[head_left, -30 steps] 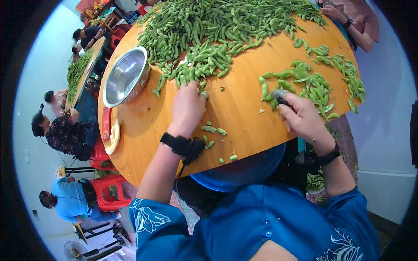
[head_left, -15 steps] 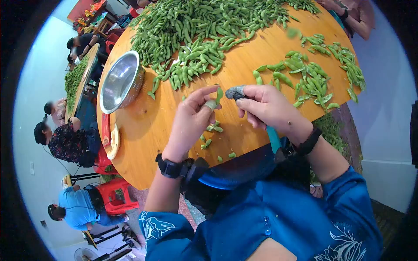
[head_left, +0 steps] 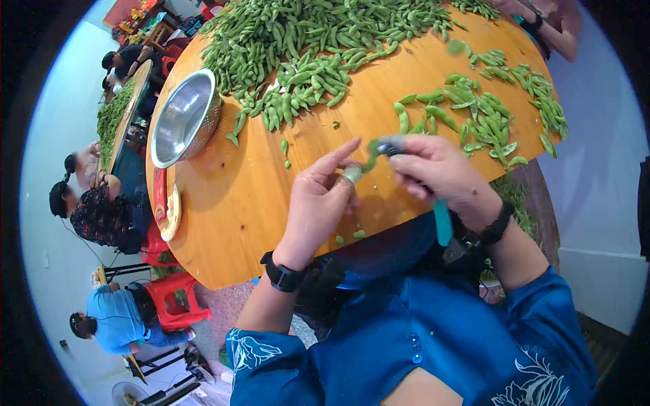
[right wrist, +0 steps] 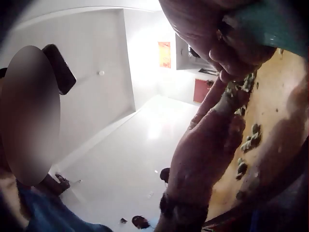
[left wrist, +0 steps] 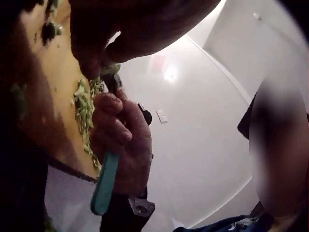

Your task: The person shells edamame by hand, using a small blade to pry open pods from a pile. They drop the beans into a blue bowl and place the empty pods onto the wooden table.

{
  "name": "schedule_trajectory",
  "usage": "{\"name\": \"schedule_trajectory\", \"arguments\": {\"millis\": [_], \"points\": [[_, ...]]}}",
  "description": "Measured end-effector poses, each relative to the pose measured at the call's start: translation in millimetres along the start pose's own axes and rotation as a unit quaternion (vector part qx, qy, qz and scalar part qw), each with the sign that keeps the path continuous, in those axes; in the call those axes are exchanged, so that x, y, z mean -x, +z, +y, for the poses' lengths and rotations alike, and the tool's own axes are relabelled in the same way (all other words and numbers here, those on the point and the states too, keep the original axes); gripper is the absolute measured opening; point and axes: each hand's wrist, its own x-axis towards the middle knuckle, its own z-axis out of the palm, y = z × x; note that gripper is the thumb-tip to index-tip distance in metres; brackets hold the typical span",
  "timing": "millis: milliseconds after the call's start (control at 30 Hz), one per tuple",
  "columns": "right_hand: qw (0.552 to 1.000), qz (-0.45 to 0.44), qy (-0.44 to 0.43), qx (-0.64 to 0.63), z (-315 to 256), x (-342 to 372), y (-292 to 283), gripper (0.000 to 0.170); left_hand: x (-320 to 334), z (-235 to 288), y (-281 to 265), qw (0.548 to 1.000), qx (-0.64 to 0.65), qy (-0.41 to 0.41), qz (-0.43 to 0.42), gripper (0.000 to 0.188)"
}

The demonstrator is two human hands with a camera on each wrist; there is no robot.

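Note:
Over the near part of the wooden table (head_left: pixel 230 223), my left hand (head_left: pixel 320 196) pinches a green edamame pod (head_left: pixel 371 157) between thumb and index finger. A pale cover wraps the left thumb tip. My right hand (head_left: pixel 440 169), a grey cover on one fingertip, meets the pod's other end. It grips a tool whose teal handle (left wrist: pixel 105 183) sticks out below the fist; the tool's working end is mostly hidden by fingers. Two loose green pieces (head_left: pixel 359 234) lie near the table edge below the left hand.
A large pile of edamame pods (head_left: pixel 325 34) covers the far side. A metal colander (head_left: pixel 160 135) stands at left, and a smaller heap of pods (head_left: pixel 487 122) lies at right. A blue basin (head_left: pixel 406 247) sits below the table edge. Other people sit at another table.
My left hand has left the near edge of the pile with a pod and come toward me. My right hand has moved left from the smaller heap to meet it.

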Motion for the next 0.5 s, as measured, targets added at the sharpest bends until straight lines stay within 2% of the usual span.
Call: {"name": "schedule_trajectory", "arguments": {"millis": [33,100,133,167,200,267,300,433,500], "points": [[0.999,0.037,-0.012,0.007,-0.5,3.9,-7.4,0.02,-2.0,-1.7,-6.6,0.995,-0.08,0.024,0.049,0.033],[0.985,0.12,-0.036,0.116,-1.2,9.9,-34.6,0.025,-9.9,-7.5,-29.6,0.958,-0.226,0.095,0.148,0.024],[0.97,0.172,-0.06,0.163,1.3,13.0,-46.8,0.024,-14.5,-9.1,-45.0,0.958,-0.227,0.096,0.15,0.024],[0.948,0.223,-0.083,0.209,4.3,15.6,-59.1,0.023,-19.4,-10.3,-59.8,0.909,-0.357,0.103,0.187,0.024],[0.948,0.221,-0.084,0.211,8.7,18.6,-74.3,0.023,-24.1,-13.0,-70.1,0.843,-0.479,0.106,0.221,0.025],[0.889,0.276,-0.112,0.349,16.0,22.5,-96.1,0.023,-36.2,-22.5,-82.2,0.835,-0.489,0.103,0.229,0.023],[0.891,0.29,-0.089,0.338,7.0,28.1,-87.2,0.023,-40.6,-25.3,-85.5,0.828,-0.5,0.101,0.235,0.022],[0.903,0.262,-0.111,0.321,2.8,26.2,-61.1,0.024,-50.0,-27.1,-90.4,0.828,-0.515,0.104,0.196,0.022],[0.894,0.2,-0.229,0.328,13.7,15.5,-50.0,0.025,-53.2,-30.6,-93.3,0.776,-0.573,0.18,0.195,0.021]]}}
